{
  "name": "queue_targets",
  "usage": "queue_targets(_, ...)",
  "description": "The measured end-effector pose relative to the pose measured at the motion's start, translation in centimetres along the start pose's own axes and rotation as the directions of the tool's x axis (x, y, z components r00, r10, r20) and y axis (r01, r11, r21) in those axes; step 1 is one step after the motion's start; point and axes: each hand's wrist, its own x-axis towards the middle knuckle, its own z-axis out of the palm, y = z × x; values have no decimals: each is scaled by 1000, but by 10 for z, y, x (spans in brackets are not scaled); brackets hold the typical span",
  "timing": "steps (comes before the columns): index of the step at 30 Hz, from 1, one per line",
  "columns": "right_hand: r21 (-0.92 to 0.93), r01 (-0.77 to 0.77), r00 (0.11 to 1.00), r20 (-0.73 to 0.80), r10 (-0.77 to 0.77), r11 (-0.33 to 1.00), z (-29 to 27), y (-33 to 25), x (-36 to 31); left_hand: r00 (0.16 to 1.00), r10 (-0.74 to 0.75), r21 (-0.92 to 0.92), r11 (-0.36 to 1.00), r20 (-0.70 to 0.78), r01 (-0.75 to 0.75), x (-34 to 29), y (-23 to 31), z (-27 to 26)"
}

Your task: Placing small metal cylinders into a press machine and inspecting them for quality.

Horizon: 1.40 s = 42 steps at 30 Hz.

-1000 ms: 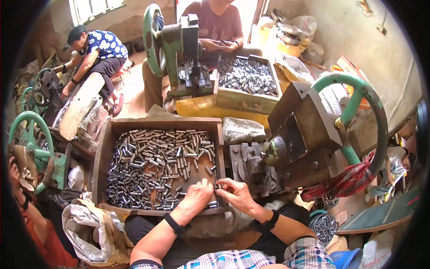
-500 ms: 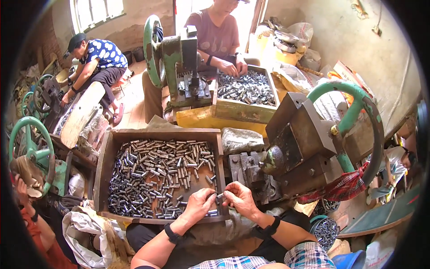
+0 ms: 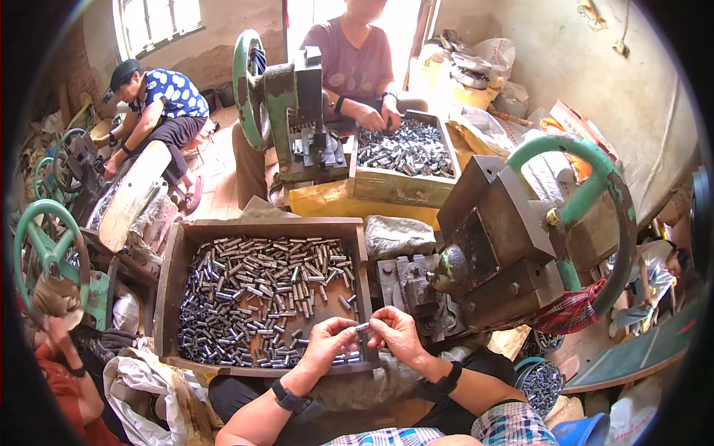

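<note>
My left hand and my right hand meet above the right edge of a wooden tray. Between their fingertips is a short metal tube, lying nearly level, with both hands pinching at it. Many similar small metal tubes fill the tray, thickest on its left side and looser at the right. Just beyond my right hand stands a hand press with a green handwheel and a metal die block.
Across from me a person sits at another green press, hands in a box of metal pieces. Someone in a blue patterned shirt works at far left. A white sack sits at lower left, a bucket of tubes at right.
The metal tube has turned more level and shows more between my fingertips. My hands stay close together at the tray's edge. The view has shifted slightly.
</note>
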Motion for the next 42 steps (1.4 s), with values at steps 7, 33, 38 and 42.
queue_targets(7, 20, -43, 999, -6, 43, 999, 0, 2, 1, 1000, 19, -50, 999, 13, -18, -1, 3, 1)
queue_targets(33, 263, -244, 965, 165, 205, 934, -5, -2, -2, 993, 121, 98, 988, 12, -122, -5, 2, 1)
queue_targets(38, 185, -167, 973, 191, 131, 968, -7, -2, -3, 993, 118, 76, 990, 8, -118, -8, 3, 4)
queue_targets(42, 318, -255, 952, 250, 179, 913, -8, 2, -2, 971, 238, 248, 942, -20, -226, -15, 0, 11)
